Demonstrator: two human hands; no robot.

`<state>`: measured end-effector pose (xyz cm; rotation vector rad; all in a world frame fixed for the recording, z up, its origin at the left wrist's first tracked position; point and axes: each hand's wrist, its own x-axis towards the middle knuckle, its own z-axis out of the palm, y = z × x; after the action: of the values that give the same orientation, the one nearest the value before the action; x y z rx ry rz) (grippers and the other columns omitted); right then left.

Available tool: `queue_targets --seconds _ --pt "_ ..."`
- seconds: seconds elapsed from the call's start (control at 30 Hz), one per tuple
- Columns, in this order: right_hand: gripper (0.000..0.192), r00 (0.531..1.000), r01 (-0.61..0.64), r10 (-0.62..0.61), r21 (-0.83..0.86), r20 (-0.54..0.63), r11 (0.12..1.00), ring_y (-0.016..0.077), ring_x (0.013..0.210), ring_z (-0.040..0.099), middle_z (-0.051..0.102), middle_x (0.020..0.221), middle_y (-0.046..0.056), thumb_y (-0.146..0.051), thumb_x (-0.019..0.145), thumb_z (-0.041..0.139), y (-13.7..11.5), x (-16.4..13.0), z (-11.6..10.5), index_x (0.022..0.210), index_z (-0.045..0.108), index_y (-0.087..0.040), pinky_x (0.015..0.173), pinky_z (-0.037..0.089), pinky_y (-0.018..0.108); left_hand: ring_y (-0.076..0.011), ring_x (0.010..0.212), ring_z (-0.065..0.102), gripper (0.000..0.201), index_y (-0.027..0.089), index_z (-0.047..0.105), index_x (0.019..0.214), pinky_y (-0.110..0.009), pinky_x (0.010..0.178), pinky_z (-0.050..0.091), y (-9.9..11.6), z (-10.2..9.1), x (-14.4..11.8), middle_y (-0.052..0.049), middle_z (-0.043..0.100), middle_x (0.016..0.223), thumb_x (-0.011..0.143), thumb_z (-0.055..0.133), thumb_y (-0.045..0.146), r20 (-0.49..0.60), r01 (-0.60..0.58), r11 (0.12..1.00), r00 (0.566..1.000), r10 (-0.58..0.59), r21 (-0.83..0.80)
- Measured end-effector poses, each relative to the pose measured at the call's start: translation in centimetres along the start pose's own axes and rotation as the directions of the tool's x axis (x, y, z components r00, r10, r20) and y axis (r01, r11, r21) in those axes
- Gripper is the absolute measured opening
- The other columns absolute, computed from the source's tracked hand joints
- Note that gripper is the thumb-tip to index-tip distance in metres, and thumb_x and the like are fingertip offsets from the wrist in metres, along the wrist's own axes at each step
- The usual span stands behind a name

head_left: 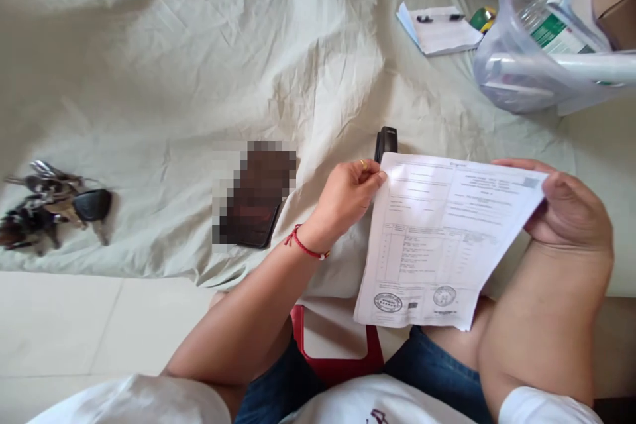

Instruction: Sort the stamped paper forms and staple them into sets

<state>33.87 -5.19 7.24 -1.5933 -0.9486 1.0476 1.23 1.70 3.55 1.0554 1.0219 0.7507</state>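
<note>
A printed white paper sheet (437,238) with a table and round stamps at the bottom is held up over my lap. My left hand (348,195), with a ring and a red thread bracelet at the wrist, pinches its top left corner. My right hand (566,205) grips its top right corner. Just behind the sheet's top edge a black stapler (386,141) lies on the pale bed sheet (199,66), close to my left fingers.
A dark phone (253,212), partly blurred, lies left of my left hand. A bunch of keys (50,202) is at the far left edge. A notepad with a pen (440,30) and a clear plastic bag (536,46) sit at the back right. A red stool (338,351) is under me.
</note>
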Motion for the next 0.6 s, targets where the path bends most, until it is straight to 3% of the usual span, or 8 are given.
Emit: queue_targets --seconds 0.07,0.17,0.33,0.4,0.47,0.53,0.6 --pt "0.064 0.999 -0.006 0.008 -0.026 0.043 1.0 0.035 0.092 0.086 0.089 0.114 0.019 -0.071 0.068 0.105 0.4 0.3 0.6 0.11 0.094 -0.023 0.086 0.071 0.049 -0.0112 0.061 0.036 0.019 0.019 0.064 0.082 -0.031 0.061 0.026 0.0 -0.2 0.1 0.004 0.05 0.068 0.101 0.067 0.02 -0.066 -0.014 0.998 0.998 0.01 -0.06" --pt "0.052 0.985 -0.109 0.121 -0.102 0.122 0.989 0.0345 0.101 0.087 0.09 0.115 0.015 -0.056 0.072 0.108 1.1 0.7 1.6 0.11 0.094 -0.024 0.103 0.07 0.054 -0.0112 0.061 0.036 0.017 0.019 0.065 0.084 -0.03 0.06 0.027 0.0 -0.6 0.5 0.004 0.049 0.068 0.101 0.068 0.019 -0.147 -0.063 0.993 0.988 0.047 -0.103" --pt "0.045 0.989 -0.115 0.117 -0.026 0.088 0.993 0.0343 0.109 0.087 0.091 0.112 0.012 -0.047 0.072 0.109 1.4 1.0 3.7 0.106 0.093 -0.023 0.113 0.067 0.058 -0.0118 0.065 0.044 0.019 0.02 0.064 0.086 -0.028 0.064 0.037 -0.2 -0.6 0.9 0.003 0.056 0.074 0.104 0.068 0.02 -0.258 -0.13 0.987 0.961 0.103 -0.091" --pt "0.046 0.997 -0.068 0.067 0.026 0.038 0.997 0.036 0.116 0.086 0.091 0.115 0.013 -0.043 0.071 0.109 1.5 1.2 4.3 0.108 0.092 -0.022 0.115 0.066 0.059 -0.0129 0.069 0.052 0.02 0.02 0.065 0.089 -0.027 0.068 0.043 -0.3 -0.3 0.8 0.0 0.064 0.08 0.107 0.07 0.029 -0.208 -0.099 0.988 0.975 0.074 -0.116" --pt "0.045 0.999 -0.015 0.017 0.072 -0.027 0.997 0.0387 0.12 0.085 0.09 0.117 0.015 -0.041 0.068 0.109 1.5 1.4 4.6 0.104 0.092 -0.02 0.115 0.065 0.06 -0.0158 0.076 0.063 0.022 0.02 0.068 0.095 -0.028 0.072 0.05 -0.3 0.1 0.5 -0.004 0.072 0.088 0.107 0.073 0.037 -0.083 -0.037 0.984 0.996 0.022 -0.175" --pt "0.043 0.997 0.027 -0.018 0.112 -0.078 0.993 0.041 0.123 0.084 0.09 0.118 0.017 -0.038 0.066 0.109 1.7 1.7 4.6 0.101 0.091 -0.019 0.116 0.065 0.061 -0.0196 0.082 0.071 0.023 0.019 0.072 0.1 -0.032 0.077 0.056 -0.3 0.3 0.1 -0.008 0.078 0.096 0.106 0.075 0.04 0.051 0.034 0.97 0.998 -0.023 -0.24" --pt "0.042 0.994 0.047 -0.034 0.133 -0.103 0.99 0.0419 0.127 0.082 0.089 0.122 0.018 -0.036 0.067 0.108 1.8 2.0 4.5 0.1 0.089 -0.019 0.117 0.064 0.062 -0.0225 0.084 0.076 0.021 0.018 0.073 0.101 -0.036 0.082 0.061 -0.1 0.4 -0.4 -0.01 0.081 0.098 0.103 0.076 0.038 0.116 0.081 0.96 0.992 -0.052 -0.269"
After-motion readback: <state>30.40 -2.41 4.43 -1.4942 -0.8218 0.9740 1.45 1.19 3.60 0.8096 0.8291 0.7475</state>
